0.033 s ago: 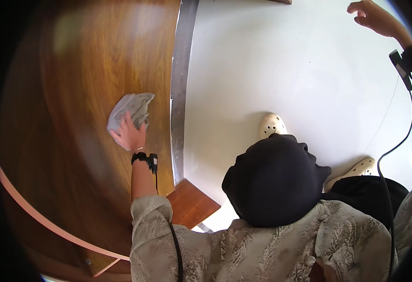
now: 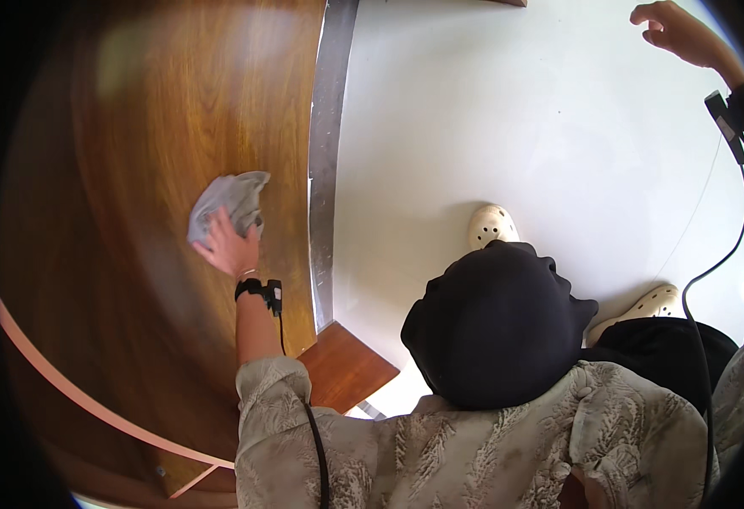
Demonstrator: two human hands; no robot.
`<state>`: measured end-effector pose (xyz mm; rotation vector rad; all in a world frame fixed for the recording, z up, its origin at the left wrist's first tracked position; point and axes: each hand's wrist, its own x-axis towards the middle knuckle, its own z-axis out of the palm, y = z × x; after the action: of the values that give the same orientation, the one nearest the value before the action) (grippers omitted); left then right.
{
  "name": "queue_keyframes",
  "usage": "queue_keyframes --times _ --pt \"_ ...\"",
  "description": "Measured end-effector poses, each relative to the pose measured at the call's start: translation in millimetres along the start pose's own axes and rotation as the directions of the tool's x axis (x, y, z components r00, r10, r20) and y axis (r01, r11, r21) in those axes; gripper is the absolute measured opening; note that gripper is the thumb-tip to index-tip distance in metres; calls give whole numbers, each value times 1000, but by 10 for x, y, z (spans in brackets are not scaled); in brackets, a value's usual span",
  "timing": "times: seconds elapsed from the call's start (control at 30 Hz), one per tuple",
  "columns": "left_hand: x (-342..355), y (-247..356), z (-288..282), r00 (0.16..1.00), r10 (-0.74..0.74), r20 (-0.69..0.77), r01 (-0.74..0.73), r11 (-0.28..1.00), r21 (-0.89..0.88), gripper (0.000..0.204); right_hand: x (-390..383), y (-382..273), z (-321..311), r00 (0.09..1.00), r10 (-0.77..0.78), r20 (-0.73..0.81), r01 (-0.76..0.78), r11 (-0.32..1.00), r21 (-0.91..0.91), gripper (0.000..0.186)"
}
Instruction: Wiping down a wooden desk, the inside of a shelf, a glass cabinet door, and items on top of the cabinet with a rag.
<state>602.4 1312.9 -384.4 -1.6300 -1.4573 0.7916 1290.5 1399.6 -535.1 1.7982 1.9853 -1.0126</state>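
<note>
My left hand (image 2: 231,248) presses a crumpled grey cloth (image 2: 234,197) against a brown wood-grained surface (image 2: 211,93). Its fingers are spread over the cloth, whose far corner sticks up beyond them. At the upper right, my right hand (image 2: 673,30) is held out in the air over the pale floor. The fingers there are loosely bent, with a gap to the thumb, and nothing shows in them. Each wrist wears a black band with a small device (image 2: 274,298) and a cable.
A dark strip (image 2: 324,153) edges the wood beside the white floor (image 2: 440,110). A reddish-brown wooden piece (image 2: 351,365) juts out near my left elbow. Cream clogs (image 2: 492,226) are on my feet. A black cable (image 2: 732,246) hangs along my right side.
My left hand and the cloth have shifted slightly to the left across the wood. The right hand has hardly moved.
</note>
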Motion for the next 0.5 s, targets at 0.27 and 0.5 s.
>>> queue_keyframes --times 0.27,0.5 --pt "1087 -378 -519 811 -359 -461 378 924 -55 85 -92 -301 -99 993 -15 -119 7 998 -64 36" --pt "1723 474 -700 953 -39 -299 84 987 140 78 -58 -384 -143 994 7 -108 -10 999 -32 37"
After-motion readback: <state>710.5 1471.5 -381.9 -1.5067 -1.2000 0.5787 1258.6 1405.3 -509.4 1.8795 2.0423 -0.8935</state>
